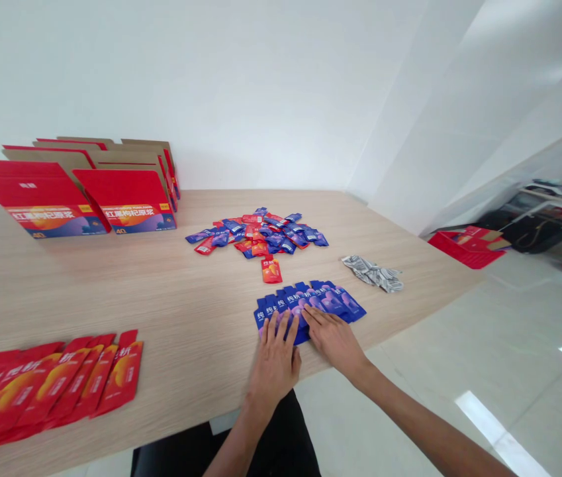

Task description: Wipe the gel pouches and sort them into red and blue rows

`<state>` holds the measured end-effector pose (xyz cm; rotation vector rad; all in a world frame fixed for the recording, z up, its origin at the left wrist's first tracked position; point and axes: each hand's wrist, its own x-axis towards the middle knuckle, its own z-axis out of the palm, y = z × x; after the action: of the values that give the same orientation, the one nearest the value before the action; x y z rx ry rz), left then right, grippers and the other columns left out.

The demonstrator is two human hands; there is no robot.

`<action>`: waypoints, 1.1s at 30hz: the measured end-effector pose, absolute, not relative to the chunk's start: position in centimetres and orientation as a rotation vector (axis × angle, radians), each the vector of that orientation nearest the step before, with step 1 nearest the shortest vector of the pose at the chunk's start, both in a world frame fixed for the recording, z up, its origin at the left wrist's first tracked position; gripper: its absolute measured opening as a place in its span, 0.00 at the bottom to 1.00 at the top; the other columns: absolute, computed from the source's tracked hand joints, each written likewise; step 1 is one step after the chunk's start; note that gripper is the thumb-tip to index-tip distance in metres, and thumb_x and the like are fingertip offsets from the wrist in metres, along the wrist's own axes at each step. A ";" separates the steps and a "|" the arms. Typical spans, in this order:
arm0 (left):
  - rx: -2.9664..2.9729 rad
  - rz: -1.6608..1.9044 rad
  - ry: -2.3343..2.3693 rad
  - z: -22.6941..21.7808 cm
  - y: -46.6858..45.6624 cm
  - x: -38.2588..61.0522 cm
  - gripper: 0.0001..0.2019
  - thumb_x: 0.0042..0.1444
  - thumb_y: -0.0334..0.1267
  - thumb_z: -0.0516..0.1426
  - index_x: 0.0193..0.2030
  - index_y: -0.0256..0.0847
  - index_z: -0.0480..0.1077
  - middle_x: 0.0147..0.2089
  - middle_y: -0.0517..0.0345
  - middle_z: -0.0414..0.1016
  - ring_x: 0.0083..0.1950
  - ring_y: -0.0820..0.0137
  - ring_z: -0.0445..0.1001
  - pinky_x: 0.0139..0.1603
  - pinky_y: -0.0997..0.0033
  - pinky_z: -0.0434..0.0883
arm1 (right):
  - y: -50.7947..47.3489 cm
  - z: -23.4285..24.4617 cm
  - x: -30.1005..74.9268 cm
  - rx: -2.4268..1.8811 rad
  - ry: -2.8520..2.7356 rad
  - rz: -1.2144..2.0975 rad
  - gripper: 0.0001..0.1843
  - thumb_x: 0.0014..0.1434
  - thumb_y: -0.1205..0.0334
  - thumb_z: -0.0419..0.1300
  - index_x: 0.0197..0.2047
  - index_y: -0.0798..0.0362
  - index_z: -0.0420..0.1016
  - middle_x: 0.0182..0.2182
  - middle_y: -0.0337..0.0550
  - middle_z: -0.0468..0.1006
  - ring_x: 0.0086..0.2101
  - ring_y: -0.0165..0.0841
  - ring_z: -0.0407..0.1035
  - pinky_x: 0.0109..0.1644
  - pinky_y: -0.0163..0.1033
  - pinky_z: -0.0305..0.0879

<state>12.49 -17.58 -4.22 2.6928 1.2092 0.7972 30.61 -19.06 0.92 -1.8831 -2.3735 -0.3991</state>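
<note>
Near the front edge of the table, a fanned row of blue pouches (330, 300) lies with the pouches overlapping. My left hand (275, 361) rests on the lower left part of this row, fingers stretched out flat. Against the lower middle of the same row lies my right hand (333, 338), its fingers extended over the pouches. Both hands touch the pouches without gripping any. Just behind the row, a single red pouch (271, 271) lies flat, in front of a loose pile of mixed red and blue pouches (265, 234).
Overlapping red pouches (62, 377) cover the table's front left. Several red cardboard boxes (126, 199) stand open at the back left. A crumpled striped cloth (373, 273) lies near the table's right edge. Beyond it, a red box (459, 248) sits lower, off the table.
</note>
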 end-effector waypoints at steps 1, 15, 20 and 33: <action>2.695 0.801 1.205 -4.2 -17.6 12.5 0.36 0.63 0.32 0.52 0.78 0.42 0.49 0.78 0.51 0.56 0.78 0.52 0.52 0.74 0.45 0.59 | -19.0 1.2 30.6 -1.888 -2.371 -0.393 0.25 0.66 0.73 0.52 0.62 0.57 0.76 0.61 0.53 0.76 0.58 0.41 0.74 0.58 0.44 0.72; 2.657 0.830 1.230 -4.7 -17.7 12.5 0.36 0.64 0.34 0.52 0.78 0.42 0.50 0.79 0.51 0.54 0.79 0.52 0.51 0.74 0.44 0.59 | -16.3 6.9 29.7 -1.663 -2.383 -0.104 0.17 0.74 0.60 0.52 0.52 0.53 0.81 0.51 0.49 0.84 0.51 0.42 0.76 0.60 0.51 0.67; 2.663 0.818 1.221 -4.6 -17.8 12.5 0.35 0.65 0.36 0.52 0.78 0.41 0.49 0.79 0.51 0.54 0.79 0.52 0.50 0.75 0.45 0.58 | -12.1 8.1 28.8 -1.690 -2.401 0.063 0.19 0.74 0.60 0.50 0.55 0.53 0.81 0.52 0.49 0.83 0.52 0.40 0.76 0.61 0.46 0.67; 2.651 0.803 1.211 -4.3 -17.9 12.6 0.36 0.64 0.35 0.51 0.78 0.40 0.48 0.79 0.50 0.52 0.80 0.53 0.49 0.76 0.45 0.57 | -14.6 4.1 31.4 -1.838 -2.499 0.118 0.22 0.71 0.61 0.52 0.64 0.52 0.76 0.63 0.53 0.74 0.62 0.44 0.70 0.66 0.54 0.66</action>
<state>12.58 -17.89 -4.30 2.6507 1.2109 0.8030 31.39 -14.60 4.14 -1.8378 -2.4990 0.1183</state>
